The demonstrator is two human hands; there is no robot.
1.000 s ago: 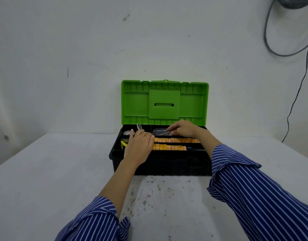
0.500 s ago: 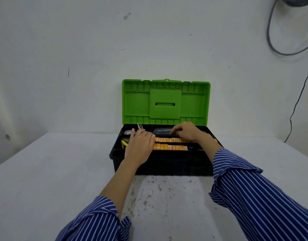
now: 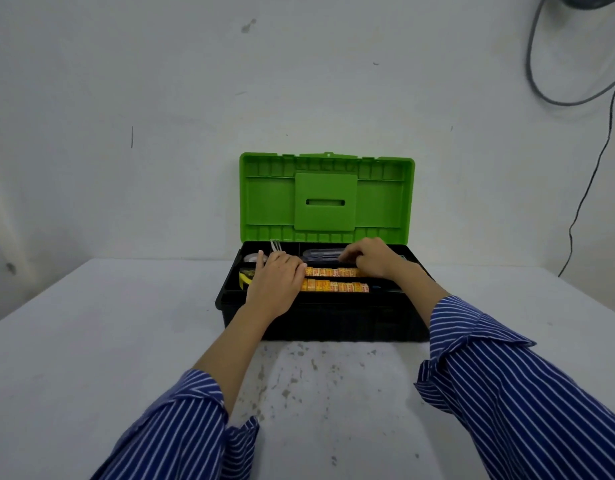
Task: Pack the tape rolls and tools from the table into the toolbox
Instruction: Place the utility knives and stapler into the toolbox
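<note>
Toolbox [image 3: 320, 320]: black, at the worktop's [image 3: 91, 341] 12 o'clock edge, green lid [image 3: 327, 199] standing open against the wall
Left hand [image 3: 276, 284]: fingers straight, lying flat over the tray's 9 o'clock part
Right hand [image 3: 372, 259]: fingers curled down onto a clear case [image 3: 321, 254] at the tray's 12 o'clock; whether it grips the case I cannot tell
Tape roll [image 3: 252, 257]: pale, in the 10 o'clock compartment
Orange strips [image 3: 334, 280]: two rows mid-tray, between the hands
Metal tool [image 3: 275, 245]: tips rise just beyond the left fingers
</note>
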